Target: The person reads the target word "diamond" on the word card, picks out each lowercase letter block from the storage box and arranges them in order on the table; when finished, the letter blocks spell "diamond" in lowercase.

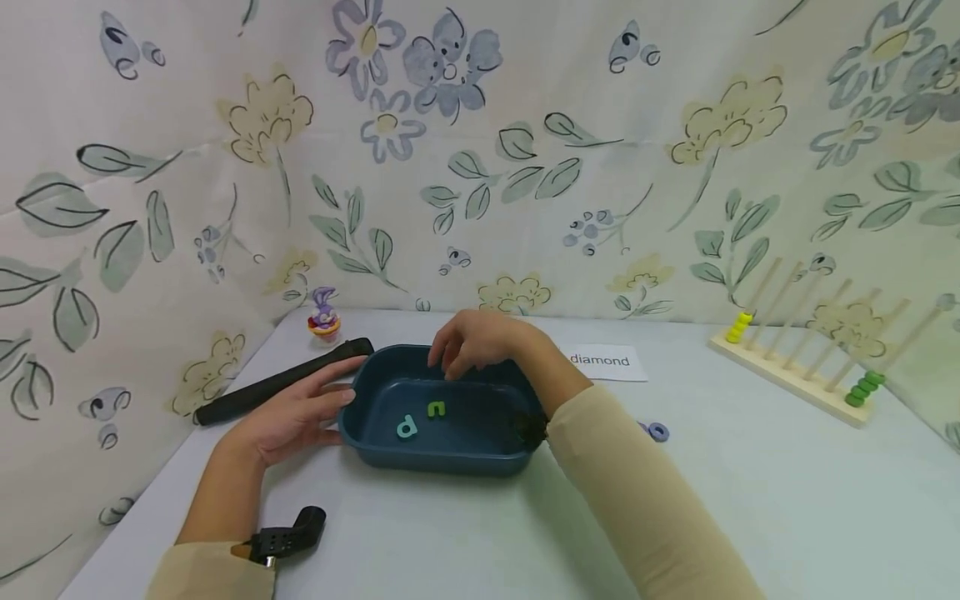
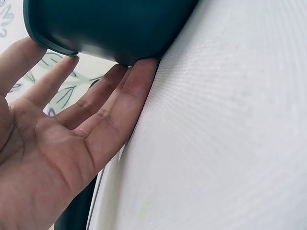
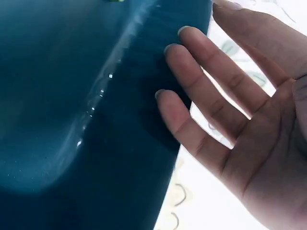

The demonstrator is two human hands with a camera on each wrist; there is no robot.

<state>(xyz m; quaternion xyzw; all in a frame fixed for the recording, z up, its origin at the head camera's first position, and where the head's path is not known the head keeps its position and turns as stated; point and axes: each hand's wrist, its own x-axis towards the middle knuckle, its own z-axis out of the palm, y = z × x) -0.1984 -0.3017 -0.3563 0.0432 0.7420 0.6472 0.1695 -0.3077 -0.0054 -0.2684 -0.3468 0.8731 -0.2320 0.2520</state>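
teal letter (image 1: 407, 427) and green letter (image 1: 437, 408) lie close together, but apart, on the floor of a dark blue tub (image 1: 435, 464), toward its left half, the teal one nearer the person. the tub stands on a white surface (image 1: 390, 542). at its left end is the left hand (image 1: 300, 417), its grip spread: the fingers are nearly straight, and the left wrist view shows fingertips (image 2: 144, 72) touching the tub's outer side, low down by the surface. the right hand (image 1: 480, 337) hangs over the tub's far edge, palm side down, fingers loosely bent. in the right wrist view three fingers of its grip are apart and bare, but the thumb tip sits at the picture's edge and overlaps the index finger, so i cannot tell whether those two pinch anything.

just beyond the left hand a long black case (image 1: 281, 382) lies slantwise, and near its far end stands a small purple figure (image 1: 324, 317). behind the right forearm, a white card (image 1: 607, 363) shows the word "diamond". a blue-violet ring-shaped piece (image 1: 658, 432) lies right of the tub, beside the right sleeve (image 1: 645, 492). farther right is a wooden peg rack (image 1: 795, 379), with yellow beads (image 1: 738, 327) on its leftmost peg and green beads (image 1: 865, 389) on its rightmost. a flowered cloth (image 1: 480, 192) hangs behind everything.
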